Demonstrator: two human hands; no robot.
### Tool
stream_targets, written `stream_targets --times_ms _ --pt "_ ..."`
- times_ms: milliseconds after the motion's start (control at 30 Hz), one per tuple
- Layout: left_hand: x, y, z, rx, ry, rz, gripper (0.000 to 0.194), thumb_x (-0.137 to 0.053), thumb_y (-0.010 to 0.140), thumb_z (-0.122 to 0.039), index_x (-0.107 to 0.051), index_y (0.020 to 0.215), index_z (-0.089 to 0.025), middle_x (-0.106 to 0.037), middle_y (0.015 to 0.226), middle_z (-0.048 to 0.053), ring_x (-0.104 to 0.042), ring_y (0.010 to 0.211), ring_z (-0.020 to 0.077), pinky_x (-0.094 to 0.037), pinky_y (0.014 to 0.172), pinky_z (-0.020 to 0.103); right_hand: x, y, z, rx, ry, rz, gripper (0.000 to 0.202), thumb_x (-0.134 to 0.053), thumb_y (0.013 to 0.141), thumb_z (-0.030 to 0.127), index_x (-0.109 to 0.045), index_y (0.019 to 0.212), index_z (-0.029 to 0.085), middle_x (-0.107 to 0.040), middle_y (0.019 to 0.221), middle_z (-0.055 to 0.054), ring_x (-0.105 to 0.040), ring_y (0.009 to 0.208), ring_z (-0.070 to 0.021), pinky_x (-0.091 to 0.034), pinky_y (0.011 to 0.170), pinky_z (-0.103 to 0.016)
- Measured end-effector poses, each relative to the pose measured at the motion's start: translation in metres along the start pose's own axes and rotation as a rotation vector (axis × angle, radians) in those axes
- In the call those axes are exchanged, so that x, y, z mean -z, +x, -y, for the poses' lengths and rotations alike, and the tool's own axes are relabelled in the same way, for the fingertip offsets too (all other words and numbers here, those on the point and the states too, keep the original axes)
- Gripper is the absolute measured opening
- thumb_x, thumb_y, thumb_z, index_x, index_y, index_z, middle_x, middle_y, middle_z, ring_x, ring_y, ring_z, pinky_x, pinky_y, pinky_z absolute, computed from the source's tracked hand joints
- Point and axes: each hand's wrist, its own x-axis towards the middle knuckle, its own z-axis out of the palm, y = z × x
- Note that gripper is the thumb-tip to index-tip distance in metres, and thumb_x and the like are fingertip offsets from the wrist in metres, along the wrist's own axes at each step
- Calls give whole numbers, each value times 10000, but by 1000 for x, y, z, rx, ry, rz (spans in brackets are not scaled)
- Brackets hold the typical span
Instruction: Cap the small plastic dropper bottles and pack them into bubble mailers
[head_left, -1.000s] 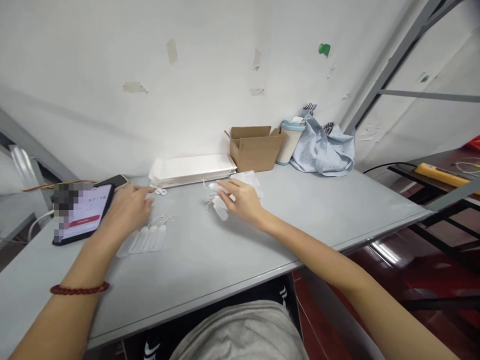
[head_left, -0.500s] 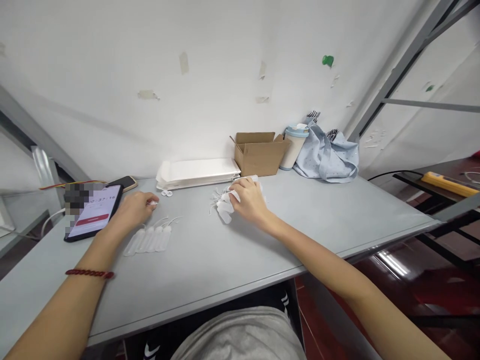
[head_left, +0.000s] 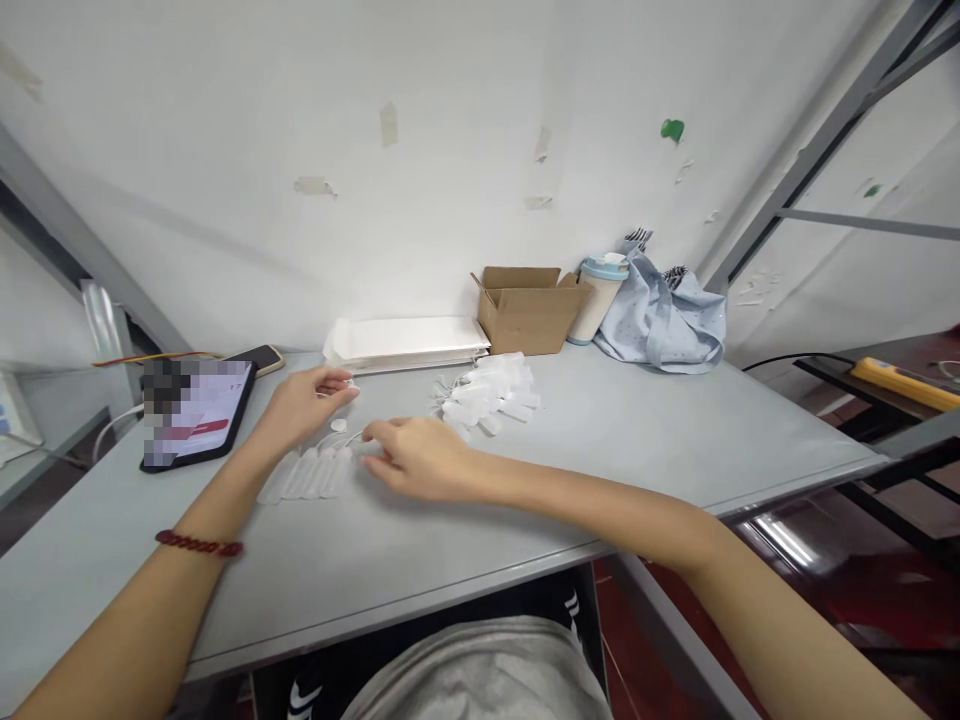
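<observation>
Right hand (head_left: pixel 418 460) leftward, beside strips (head_left: pixel 321 474) (translucent)

You wear a dark red bracelet (head_left: pixel 199 544) on your left wrist, braided like a cord, its twisted strands showing. Your left hand (head_left: pixel 304 405) and right hand (head_left: pixel 420 460) are bare, as are both forearms. Your shirt (head_left: pixel 487 670) is light grey, its soft cloth creased across the front. Below it, your trousers (head_left: pixel 525 600) are black, with white stripes on both legs.
</observation>
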Motion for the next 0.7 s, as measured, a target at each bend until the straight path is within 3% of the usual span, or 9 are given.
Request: stream_targets --times_ms 100,233,333,467,633,700 --pt "10 -6 -14 130 -172 -77 298 -686 590 -414 -694 811 -215 -735 850 59 -682 857 279 -515 798 353 -12 16 16 -93 67 74 360 -409 916 412 -615 975 123 -689 819 -108 -633 732 -232 -430 587 -301" --pt "14 -12 -21 243 -468 -111 303 -765 552 -367 -705 798 -199 -722 815 37 -682 846 248 -532 831 348 -21 35 22 -175 106 201 331 -452 845 377 -638 729 129 -698 800 -147 -650 739 -263 -460 583 -322" --pt "14 -12 -21 232 -649 -127 308 -785 561 -372 -703 788 -182 -713 845 46 -668 878 233 -532 870 357 -20 44 18 -222 162 274 335 -488 800 400 -608 618 145 -690 689 -124 -649 656 -255 -464 544 -316" --pt "19 -13 -24 211 -746 -139 227 -771 614 -333 -702 776 -190 -716 884 36 -633 1002 248 -530 891 358 -15 44 7 -309 358 388 337 -529 764 372 -518 495 170 -603 460 -45 -582 424 -178 -454 480 -278" --pt "25 -15 -28 206 -812 -154 148 -752 659 -280 -686 748 -182 -723 875 52 -646 994 244 -548 867 356 -3 22 -11 -323 509 333 343 -533 753 331 -443 456 184 -513 353 -8 -528 358 -128 -422 433 -227" --pt "25 -15 -27 195 -835 -120 157 -760 659 -275 -697 766 -178 -723 863 56 -661 932 222 -558 838 335 5 9 -20 -347 491 209 346 -539 756 342 -438 465 184 -512 357 -9 -493 357 -112 -373 401 -218"
